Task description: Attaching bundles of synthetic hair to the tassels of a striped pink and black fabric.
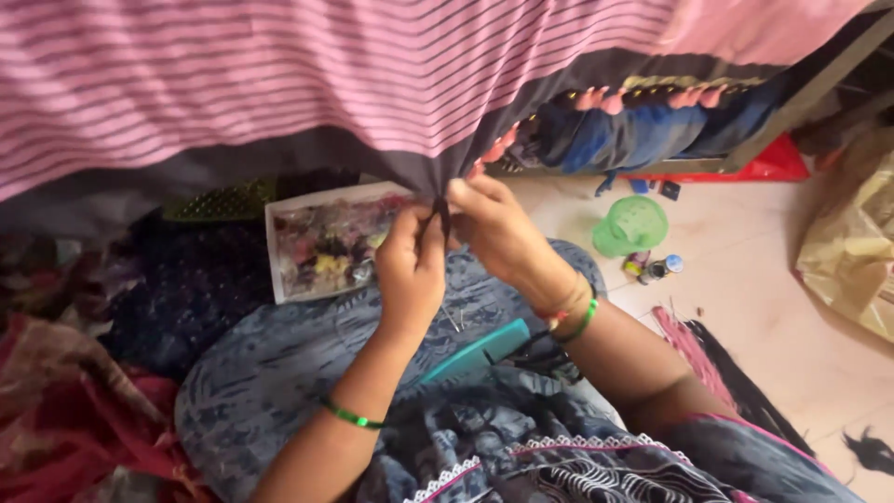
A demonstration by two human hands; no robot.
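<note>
The pink striped cloth (279,74) fills the whole top of my view, hanging like a curtain; it is pale pink with thin dark lines running across and a broad dark grey border (596,79) along its lower edge, which carries pink tassels (605,101) further right. Where that border dips lowest, I hold a dark tassel thread (443,216) hanging from it. My right hand (503,233) is just right of the thread, its fingers (463,193) pinched together on the border's edge. My left hand (412,265) is just below and left of the thread, fingers closed on its lower part. Below the border, my lap is covered by blue patterned fabric (279,354). Left of my left hand, under the border, lies a white tray (272,251) of mixed coloured bits. A teal comb (480,352) rests on the blue fabric under my right wrist. Well right of the thread, on the floor (745,270), stands a small green basket (633,224).
</note>
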